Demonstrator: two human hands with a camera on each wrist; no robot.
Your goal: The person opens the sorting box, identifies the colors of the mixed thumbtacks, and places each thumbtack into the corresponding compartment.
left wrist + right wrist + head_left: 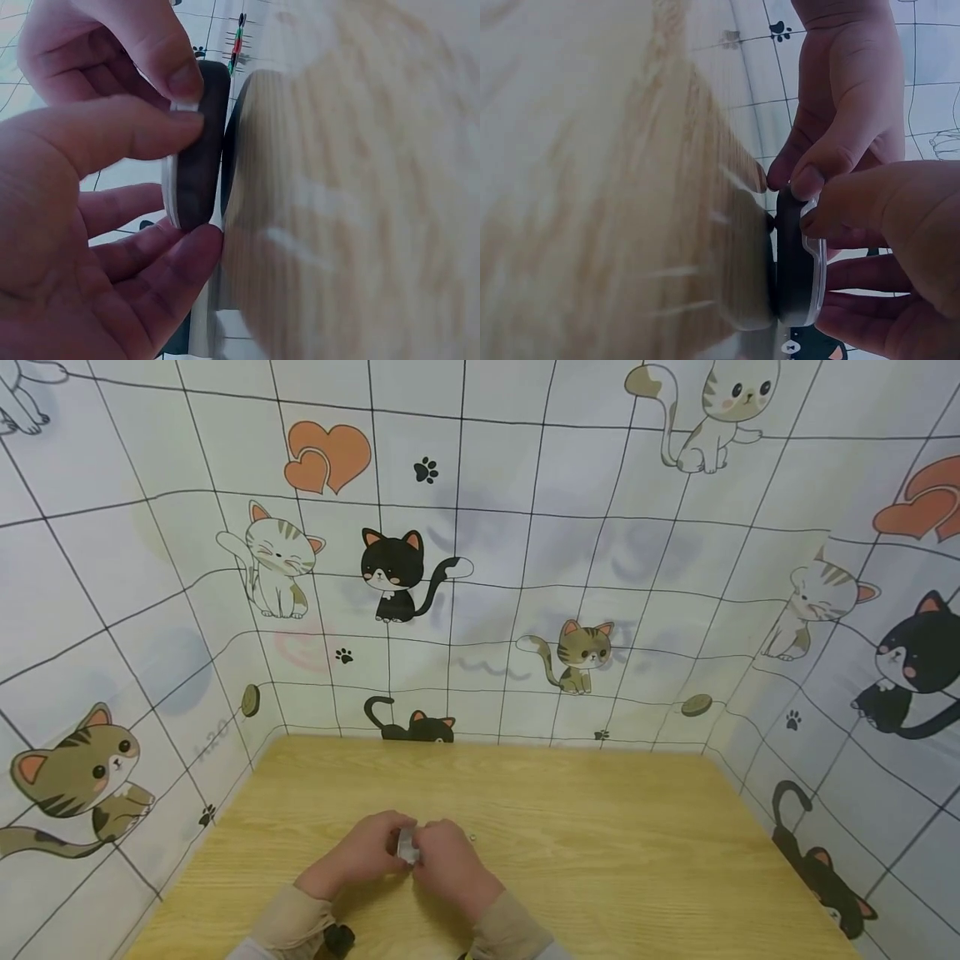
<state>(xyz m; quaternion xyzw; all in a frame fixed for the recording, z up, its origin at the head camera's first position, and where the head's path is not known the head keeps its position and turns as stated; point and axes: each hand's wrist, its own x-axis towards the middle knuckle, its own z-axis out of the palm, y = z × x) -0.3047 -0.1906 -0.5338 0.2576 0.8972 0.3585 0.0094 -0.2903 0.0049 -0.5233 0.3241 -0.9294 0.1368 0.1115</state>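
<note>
Between both hands is a small flat case with a dark body point(202, 154) and rounded ends. A clear rim point(819, 281) runs along one side, and from the head view the case point(407, 846) looks pale and see-through. My left hand point(367, 850) grips one end with the thumb on the rim side and fingers curled at the lower edge. My right hand point(450, 864) pinches the other end, its thumb close to the left thumb. The case is tipped on edge just above the wooden table point(615, 843). Its contents cannot be seen.
A tiny shiny round thing point(472, 837) lies on the table just right of my right hand. Cloth walls point(487, 552) printed with cats and grid lines stand around the back and sides. A black strap piece point(339, 938) sits at my left wrist.
</note>
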